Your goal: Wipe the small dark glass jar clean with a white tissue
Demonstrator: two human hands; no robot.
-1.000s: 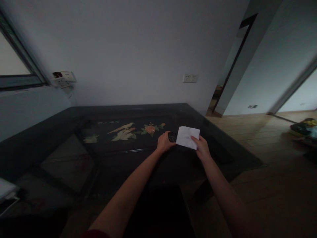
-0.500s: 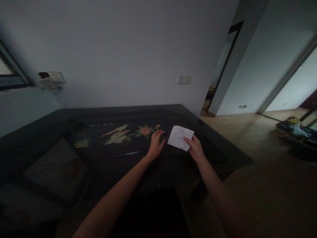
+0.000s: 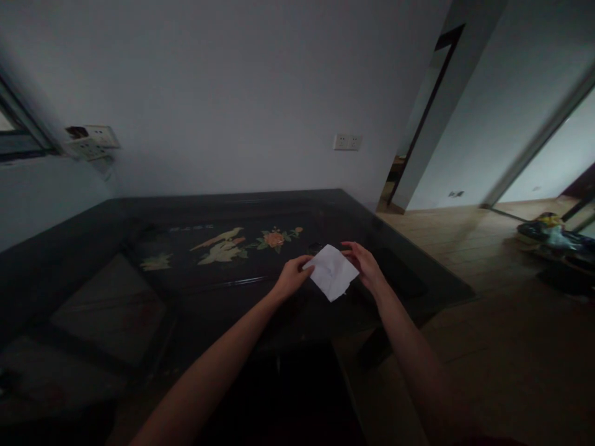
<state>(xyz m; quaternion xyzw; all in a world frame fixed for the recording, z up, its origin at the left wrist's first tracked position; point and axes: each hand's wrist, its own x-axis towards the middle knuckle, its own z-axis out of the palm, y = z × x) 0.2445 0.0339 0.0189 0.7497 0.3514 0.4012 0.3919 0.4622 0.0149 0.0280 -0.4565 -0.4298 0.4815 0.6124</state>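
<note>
A small white square of paper [image 3: 332, 272], with a light crease near its middle, is held over the dark table in a diamond position. My left hand [image 3: 292, 276] pinches its left corner, thumb on top. At the paper's right side is my right hand [image 3: 365, 263], its fingers stretched apart and reaching partly behind the sheet; its thumb is hidden. Just beyond the paper, a thin dark round outline [image 3: 315, 248] shows on the tabletop, too dim to name.
The dark glossy table [image 3: 260, 322] carries a bird-and-flower picture [image 3: 223, 248] and stands against a pale wall. A dark flat shape [image 3: 402, 272] lies right of my right hand. Wall sockets [image 3: 347, 142] sit above the table. Bags or bundled items [image 3: 553, 235] rest at far right.
The paper has turned into a diamond and shifted slightly left and down. My left hand, earlier apart from it, now grips its left corner. My right hand's thumb has left the paper's top face.
</note>
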